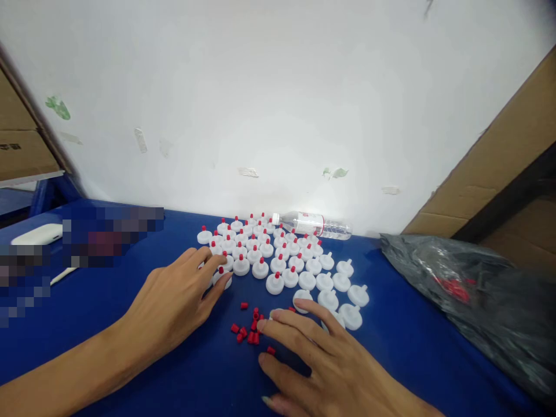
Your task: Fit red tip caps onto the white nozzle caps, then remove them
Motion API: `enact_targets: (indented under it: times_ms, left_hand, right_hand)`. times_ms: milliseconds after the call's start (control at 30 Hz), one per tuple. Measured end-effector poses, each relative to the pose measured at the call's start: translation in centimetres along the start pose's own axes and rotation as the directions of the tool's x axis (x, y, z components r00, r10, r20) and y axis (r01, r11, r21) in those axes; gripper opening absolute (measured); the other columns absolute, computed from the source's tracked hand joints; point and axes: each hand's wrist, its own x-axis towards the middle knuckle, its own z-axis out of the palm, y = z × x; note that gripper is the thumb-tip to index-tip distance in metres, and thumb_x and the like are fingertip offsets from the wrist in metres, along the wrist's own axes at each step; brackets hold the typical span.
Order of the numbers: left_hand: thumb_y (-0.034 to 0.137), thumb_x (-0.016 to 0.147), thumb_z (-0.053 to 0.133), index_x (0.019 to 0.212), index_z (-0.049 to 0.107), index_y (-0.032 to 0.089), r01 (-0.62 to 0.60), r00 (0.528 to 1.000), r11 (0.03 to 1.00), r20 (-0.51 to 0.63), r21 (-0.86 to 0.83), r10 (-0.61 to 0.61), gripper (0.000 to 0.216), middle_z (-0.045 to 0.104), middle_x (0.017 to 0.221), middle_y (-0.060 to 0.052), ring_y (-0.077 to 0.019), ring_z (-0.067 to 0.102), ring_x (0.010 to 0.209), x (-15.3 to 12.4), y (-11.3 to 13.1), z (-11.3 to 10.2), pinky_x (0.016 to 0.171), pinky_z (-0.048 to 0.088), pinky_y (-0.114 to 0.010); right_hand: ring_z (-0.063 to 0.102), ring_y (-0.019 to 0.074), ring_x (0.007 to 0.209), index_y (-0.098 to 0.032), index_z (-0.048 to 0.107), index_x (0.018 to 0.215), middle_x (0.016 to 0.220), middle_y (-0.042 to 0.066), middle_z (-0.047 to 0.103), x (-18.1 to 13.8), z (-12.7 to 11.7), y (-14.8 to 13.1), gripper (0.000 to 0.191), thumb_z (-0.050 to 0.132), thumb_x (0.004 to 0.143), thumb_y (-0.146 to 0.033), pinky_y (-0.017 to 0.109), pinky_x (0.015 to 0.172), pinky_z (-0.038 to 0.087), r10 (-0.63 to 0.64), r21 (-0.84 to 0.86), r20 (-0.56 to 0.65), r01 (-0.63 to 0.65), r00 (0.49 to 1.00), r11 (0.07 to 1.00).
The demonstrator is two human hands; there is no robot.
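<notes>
My left hand [180, 286] has its thumb and fingers around a white nozzle cap with a red tip [221, 280], at the near left of a group of similar caps [260, 267]. Part of that cap is hidden by the fingers. Fingers apart, my right hand [324, 353] hovers over or rests on the loose small red tips [254, 337]; some of them lie beneath its fingertips. Beyond it are several white caps without red tips [341, 282], one partly covered by the index finger.
A clear plastic bottle [310, 224] lies on its side against the white wall [278, 116]. On the right, a dark plastic bag [460, 307] holds red pieces. A white object [37, 234] lies at the left of the blue table [174, 370]. Cardboard [490, 156] stands at the right.
</notes>
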Motion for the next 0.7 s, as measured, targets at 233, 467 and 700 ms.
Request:
enact_targets:
  times_ms: [233, 467, 700]
  left_hand:
    - [0.029, 0.11, 0.042, 0.102, 0.066, 0.021, 0.021, 1.0, 0.998, 0.016, -0.052, -0.02, 0.026, 0.069, 0.087, -0.005, -0.0223, 0.067, 0.072, -0.1, 0.0, -0.2, 0.054, 0.038, -0.028]
    - [0.038, 0.11, 0.05, 0.1, 0.056, 0.026, -0.098, 0.987, 0.946, -0.149, -0.309, 0.053, 0.017, 0.071, 0.077, 0.004, -0.0144, 0.065, 0.054, -0.8, 1.2, -1.2, 0.05, 0.044, -0.026]
    - [0.024, 0.112, 0.05, 0.108, 0.057, 0.027, -0.464, 0.881, 0.779, -0.316, -0.422, 0.354, 0.008, 0.079, 0.088, 0.003, -0.0128, 0.077, 0.075, -2.1, 3.3, -3.0, 0.063, 0.058, -0.021]
  right_hand:
    - [0.065, 0.0138, 0.119, -0.022, 0.074, 0.095, 0.111, 0.0, 0.077, 0.1, -0.4, 0.1, 0.017, 0.066, 0.103, -0.035, 0.033, 0.131, 0.023, 0.046, 0.059, -0.084, -0.042, 0.995, 0.997]
    - [0.065, 0.0162, 0.123, -0.019, 0.075, 0.106, 0.121, 0.002, 0.076, 0.3, -0.6, 0.0, 0.015, 0.065, 0.104, -0.03, 0.034, 0.13, 0.023, 0.101, 0.014, -0.08, -0.1, 0.992, 0.995]
    - [0.073, 0.0116, 0.113, -0.02, 0.07, 0.124, 0.115, -0.001, 0.081, 0.5, -2.0, -0.2, 0.032, 0.061, 0.107, -0.046, 0.028, 0.126, 0.033, 0.164, 0.083, -0.158, -0.152, 0.974, 0.985]
